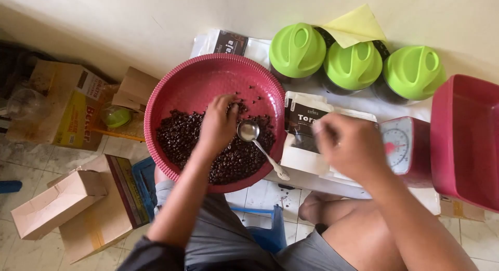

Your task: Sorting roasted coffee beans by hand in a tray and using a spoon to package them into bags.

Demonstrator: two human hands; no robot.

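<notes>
Dark coffee beans lie under the loosely curled left hand; the blurred right hand seems pinched closed above a pouch.

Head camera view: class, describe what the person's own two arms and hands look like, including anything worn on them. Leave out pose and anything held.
Both arms are bare from the upper arm down: no sleeves, gloves or wristwatch show. The left hand is in sharp view with bare fingers. The right hand is blurred, so a ring cannot be ruled out. Below the arms, grey shorts cover the lap.
</notes>
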